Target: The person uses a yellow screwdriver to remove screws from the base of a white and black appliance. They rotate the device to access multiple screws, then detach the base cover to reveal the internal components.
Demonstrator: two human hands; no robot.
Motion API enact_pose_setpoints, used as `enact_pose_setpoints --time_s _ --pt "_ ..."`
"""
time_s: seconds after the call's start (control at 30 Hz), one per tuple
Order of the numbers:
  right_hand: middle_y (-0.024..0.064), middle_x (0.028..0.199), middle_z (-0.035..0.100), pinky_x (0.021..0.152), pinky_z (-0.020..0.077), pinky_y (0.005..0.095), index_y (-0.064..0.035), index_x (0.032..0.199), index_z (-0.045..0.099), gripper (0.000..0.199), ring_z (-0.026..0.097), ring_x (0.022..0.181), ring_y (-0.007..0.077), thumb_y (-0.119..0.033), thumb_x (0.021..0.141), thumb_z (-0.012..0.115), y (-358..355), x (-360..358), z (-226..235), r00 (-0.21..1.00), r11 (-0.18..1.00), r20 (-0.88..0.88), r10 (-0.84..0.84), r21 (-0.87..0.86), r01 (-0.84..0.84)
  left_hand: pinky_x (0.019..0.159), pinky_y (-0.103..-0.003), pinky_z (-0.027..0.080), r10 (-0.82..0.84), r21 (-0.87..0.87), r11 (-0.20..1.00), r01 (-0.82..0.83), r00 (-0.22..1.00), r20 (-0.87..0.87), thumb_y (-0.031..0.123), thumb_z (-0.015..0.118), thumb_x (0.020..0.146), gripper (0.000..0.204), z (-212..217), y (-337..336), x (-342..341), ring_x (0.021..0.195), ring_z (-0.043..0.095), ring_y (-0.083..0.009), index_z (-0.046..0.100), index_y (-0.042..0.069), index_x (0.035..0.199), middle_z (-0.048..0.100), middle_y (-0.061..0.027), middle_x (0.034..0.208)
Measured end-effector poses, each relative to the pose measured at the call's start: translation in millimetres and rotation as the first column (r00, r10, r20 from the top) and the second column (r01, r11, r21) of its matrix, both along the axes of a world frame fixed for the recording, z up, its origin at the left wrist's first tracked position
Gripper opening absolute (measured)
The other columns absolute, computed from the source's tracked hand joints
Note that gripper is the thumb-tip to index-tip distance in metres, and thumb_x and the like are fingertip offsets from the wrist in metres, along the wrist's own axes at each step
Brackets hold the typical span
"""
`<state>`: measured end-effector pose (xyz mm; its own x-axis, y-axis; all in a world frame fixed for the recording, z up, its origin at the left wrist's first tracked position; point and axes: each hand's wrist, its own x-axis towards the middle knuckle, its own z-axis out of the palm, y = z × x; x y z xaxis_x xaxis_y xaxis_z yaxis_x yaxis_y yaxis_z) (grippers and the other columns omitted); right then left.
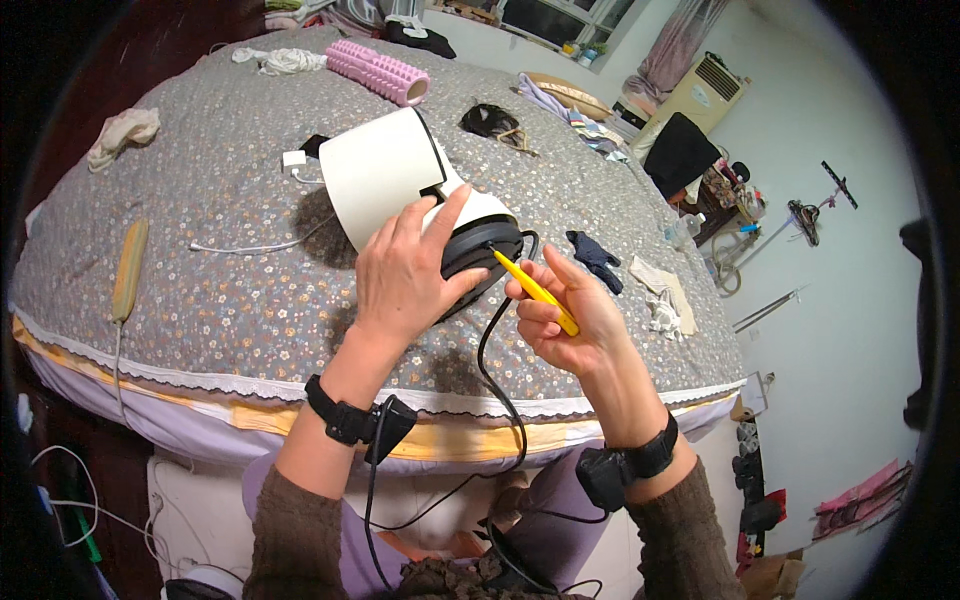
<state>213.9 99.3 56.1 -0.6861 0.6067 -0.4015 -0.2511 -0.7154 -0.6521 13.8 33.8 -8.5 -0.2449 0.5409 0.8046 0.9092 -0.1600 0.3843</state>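
Right grip (pixel 592 318) closed around yellow pen-shaped tool (pixel 535 288), long axis slanting up-left, tip at black base (pixel 468 241) of white cylindrical plastic appliance (pixel 382 172); left grip (pixel 402 278) clasps appliance.

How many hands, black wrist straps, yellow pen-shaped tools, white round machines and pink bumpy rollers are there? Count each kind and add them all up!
Hands (left hand, right hand): 2
Black wrist straps: 2
Yellow pen-shaped tool: 1
White round machine: 1
Pink bumpy roller: 1
Total: 7
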Motion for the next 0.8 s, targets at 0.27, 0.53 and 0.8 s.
enact_pose_setpoints --time_s 0.27,0.53,0.8 --pt "0.0130 0.085 0.069 0.045 0.0365 0.0219 -0.0123 0.108 0.061 0.038 0.051 0.053 0.0100 -0.050 0.107 0.053 19.6 3.1 6.2 0.990 0.996 0.134 0.042 0.073 -0.052 0.125 -0.053 0.023 -0.031 0.160 0.983 0.090 0.940 -0.340 0.028 0.073 0.085 0.013 7.1 19.7 13.1 0.139 0.048 -0.0226 0.076 0.024 0.097 0.064 0.0052 0.132" --pt "0.0107 0.081 0.067 0.054 0.0540 0.0403 -0.0047 0.120 0.064 0.032 0.068 0.061 0.0274 -0.021 0.093 0.070 -15.4 17.4 7.0 0.696 -0.499 0.173 -0.697 0.580 -0.644 0.126 -0.052 0.021 -0.051 0.176 0.978 0.109 0.950 -0.307 0.025 0.079 0.083 0.007 7.2 24.5 10.6 0.137 0.051 -0.0232 0.077 0.022 0.089 0.069 0.0069 0.124" --pt "0.0042 0.068 0.061 0.049 0.0508 0.0373 -0.0060 0.108 0.063 0.025 0.066 0.056 0.0247 -0.025 0.094 0.071 -13.2 17.7 5.8 0.693 -0.614 0.155 -0.705 0.356 -0.704 0.097 -0.047 0.052 0.017 -0.190 0.982 0.004 0.994 0.108 0.037 0.091 0.069 0.081 18.4 23.2 -3.9 0.117 0.064 -0.0385 0.060 0.001 0.135 0.069 -0.0178 0.120"
